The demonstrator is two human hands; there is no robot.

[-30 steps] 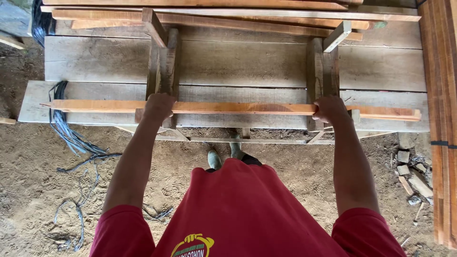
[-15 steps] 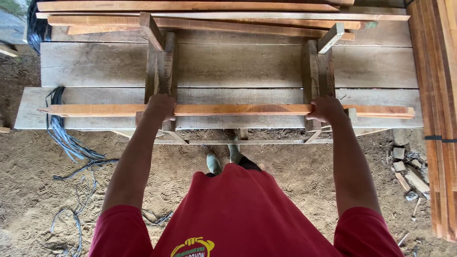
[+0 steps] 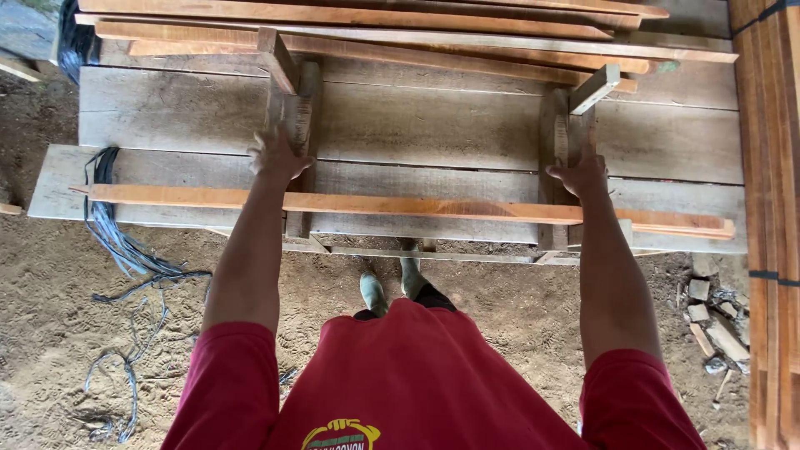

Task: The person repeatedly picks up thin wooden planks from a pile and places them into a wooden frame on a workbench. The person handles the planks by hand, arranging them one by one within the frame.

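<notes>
A long orange wooden slat (image 3: 417,205) lies crosswise on wide grey planks (image 3: 433,125). My left hand (image 3: 277,155) is past the slat with its fingers spread, just in front of the left upright wooden block (image 3: 293,115). Beyond the slat on the other side, my right hand (image 3: 581,175) rests against the right upright post (image 3: 553,137). Neither hand holds the slat. Each upright carries a short angled piece on top (image 3: 595,87).
More orange slats (image 3: 375,33) are stacked across the back. A stack of boards (image 3: 771,167) runs down the right edge. Loose dark cables (image 3: 117,242) trail off the left end onto the sandy ground. Small wood offcuts (image 3: 708,325) lie at the lower right.
Both hands let go of the orange slat and moved forward to the two upright wooden pieces. The slat now lies on the grey planks.
</notes>
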